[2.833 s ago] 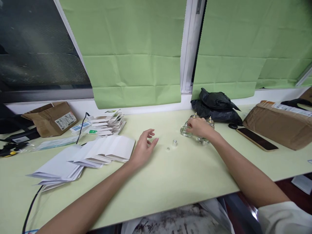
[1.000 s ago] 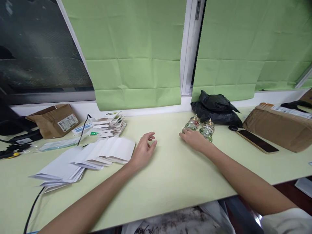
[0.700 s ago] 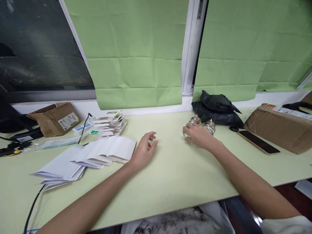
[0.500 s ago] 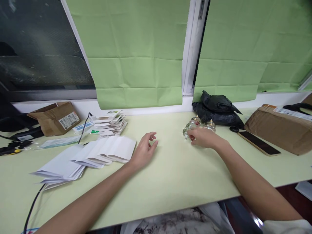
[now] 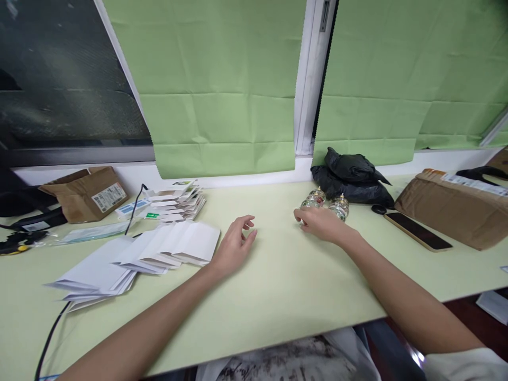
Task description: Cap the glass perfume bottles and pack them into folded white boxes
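My right hand (image 5: 319, 222) is at the near side of a cluster of small shiny glass balls with gold-coloured tops. Its fingers are curled and pressed together; what they hold is mostly hidden, with only a clear glint showing under the fingertips. One glass ball (image 5: 317, 196) with a red spot stands just behind the knuckles, and another glass ball (image 5: 340, 206) is to the right of it. My left hand (image 5: 235, 244) rests on the table, fingers loosely bent and apart, holding nothing. Folded white paper pieces (image 5: 194, 239) lie in an overlapping row beside its wrist.
Further left are larger folded white papers (image 5: 99, 267), a stack of small flat boxes (image 5: 178, 202), a black cable (image 5: 51, 338) and an open cardboard box (image 5: 85, 198). Black plastic bags (image 5: 351, 182), a phone (image 5: 416, 231) and a brown parcel (image 5: 456, 206) occupy the right side.
My right hand has shifted slightly left along the front of the glass balls, and its fingers look more closed. My left hand stays in place.
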`<move>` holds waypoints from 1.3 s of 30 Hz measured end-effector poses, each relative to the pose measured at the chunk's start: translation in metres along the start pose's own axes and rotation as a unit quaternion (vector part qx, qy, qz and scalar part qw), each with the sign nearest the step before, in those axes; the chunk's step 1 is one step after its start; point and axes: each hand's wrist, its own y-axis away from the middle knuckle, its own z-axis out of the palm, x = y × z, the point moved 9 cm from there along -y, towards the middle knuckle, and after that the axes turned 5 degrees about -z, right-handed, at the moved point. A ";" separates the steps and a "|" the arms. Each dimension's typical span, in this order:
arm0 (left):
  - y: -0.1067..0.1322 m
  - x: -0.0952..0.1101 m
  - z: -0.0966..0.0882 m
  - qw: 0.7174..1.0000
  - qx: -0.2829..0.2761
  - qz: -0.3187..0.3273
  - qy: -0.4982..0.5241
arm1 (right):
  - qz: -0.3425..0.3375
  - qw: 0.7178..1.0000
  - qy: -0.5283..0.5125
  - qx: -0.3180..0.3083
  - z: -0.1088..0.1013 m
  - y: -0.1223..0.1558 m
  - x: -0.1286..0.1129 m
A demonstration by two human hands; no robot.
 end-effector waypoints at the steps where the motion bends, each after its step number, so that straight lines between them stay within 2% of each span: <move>1: 0.000 0.000 0.000 1.000 0.000 0.001 0.000 | -0.012 0.999 -0.030 -0.015 0.003 -0.001 -0.002; 4: 0.001 0.000 0.000 1.000 -0.003 0.003 0.002 | -0.031 0.994 -0.083 -0.062 0.016 -0.001 -0.005; 13: 0.001 0.002 0.000 1.000 -0.005 0.005 0.002 | 0.014 0.986 -0.150 -0.077 0.030 0.000 0.012; 18: 0.001 -0.001 0.002 1.000 -0.016 0.006 -0.004 | -0.016 0.978 -0.202 -0.042 0.019 -0.003 0.000; 21: 0.003 0.003 0.005 0.996 -0.055 0.043 -0.050 | -0.026 0.985 -0.172 0.011 0.017 -0.005 -0.020; 24: 0.006 0.009 0.010 0.981 -0.101 0.108 -0.125 | -0.041 0.989 -0.123 0.067 0.023 -0.008 -0.047; 27: 0.006 0.007 0.012 0.976 -0.098 0.112 -0.162 | -0.067 0.989 -0.094 0.089 0.035 -0.013 -0.068; 31: 0.008 0.006 0.014 0.977 -0.083 0.102 -0.167 | -0.048 0.990 -0.100 0.084 0.045 -0.018 -0.068; 39: 0.013 0.010 0.013 0.975 -0.123 0.124 -0.137 | -0.041 0.980 -0.177 0.078 0.046 -0.018 -0.060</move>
